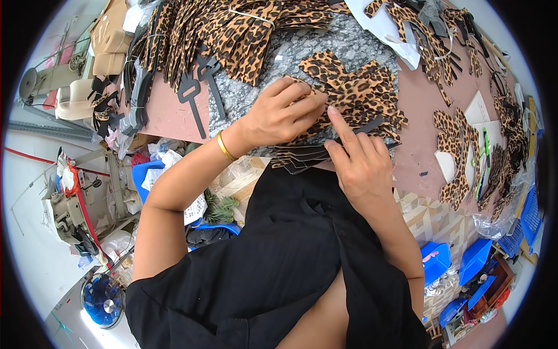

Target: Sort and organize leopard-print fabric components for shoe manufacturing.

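Leopard-print cut pieces [354,87] lie fanned in a layered heap on a grey marbled slab. My left hand [285,110], with a gold bangle [225,146] on its wrist, has its fingers curled and pressed together on the heap's left edge; a leopard-print piece appears pinched there. My right hand [363,166] lies at the near edge, index finger stretched onto the pieces and thumb apart, the other fingers bent. Beside its knuckles is a dark flat strip [372,125]; whether the hand touches it I cannot tell. Black-edged layers [296,160] stick out below my hands.
Large leopard-print bundles [221,35] cover the slab's [285,55] far left. Black slotted straps [189,96] lie left. More leopard-print pieces [456,148] and a green pen [486,145] are right on the pink table [415,168]. Blue bins [435,262] stand below, a sewing machine [78,206] left.
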Demonstrator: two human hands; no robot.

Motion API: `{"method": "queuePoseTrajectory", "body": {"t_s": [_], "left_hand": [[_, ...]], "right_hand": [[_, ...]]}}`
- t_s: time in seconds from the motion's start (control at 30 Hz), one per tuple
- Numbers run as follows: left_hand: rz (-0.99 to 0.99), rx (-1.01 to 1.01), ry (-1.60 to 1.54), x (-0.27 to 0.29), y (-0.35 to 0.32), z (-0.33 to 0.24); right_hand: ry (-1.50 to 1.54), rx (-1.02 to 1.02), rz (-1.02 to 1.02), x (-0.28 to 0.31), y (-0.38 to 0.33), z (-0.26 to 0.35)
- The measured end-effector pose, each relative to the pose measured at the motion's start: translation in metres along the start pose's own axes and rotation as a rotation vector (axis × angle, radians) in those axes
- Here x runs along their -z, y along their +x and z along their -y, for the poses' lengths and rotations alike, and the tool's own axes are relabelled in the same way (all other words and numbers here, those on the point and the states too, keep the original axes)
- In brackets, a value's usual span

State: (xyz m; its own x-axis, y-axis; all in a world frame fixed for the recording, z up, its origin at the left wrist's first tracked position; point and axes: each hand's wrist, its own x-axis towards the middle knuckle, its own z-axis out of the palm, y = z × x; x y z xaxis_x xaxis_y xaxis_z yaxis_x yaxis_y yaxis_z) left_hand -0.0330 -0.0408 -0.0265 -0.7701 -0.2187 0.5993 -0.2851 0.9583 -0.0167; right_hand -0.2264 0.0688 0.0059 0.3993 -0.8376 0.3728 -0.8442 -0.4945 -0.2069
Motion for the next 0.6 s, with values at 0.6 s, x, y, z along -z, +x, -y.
{"method": "queuePoseTrajectory", "body": {"t_s": [0.6], "left_hand": [[0.132,0.190,-0.038,0.009,0.009,0.006]], "right_hand": [[-0.132,-0.026,0.001,0.014,-0.004,0.014]]}}
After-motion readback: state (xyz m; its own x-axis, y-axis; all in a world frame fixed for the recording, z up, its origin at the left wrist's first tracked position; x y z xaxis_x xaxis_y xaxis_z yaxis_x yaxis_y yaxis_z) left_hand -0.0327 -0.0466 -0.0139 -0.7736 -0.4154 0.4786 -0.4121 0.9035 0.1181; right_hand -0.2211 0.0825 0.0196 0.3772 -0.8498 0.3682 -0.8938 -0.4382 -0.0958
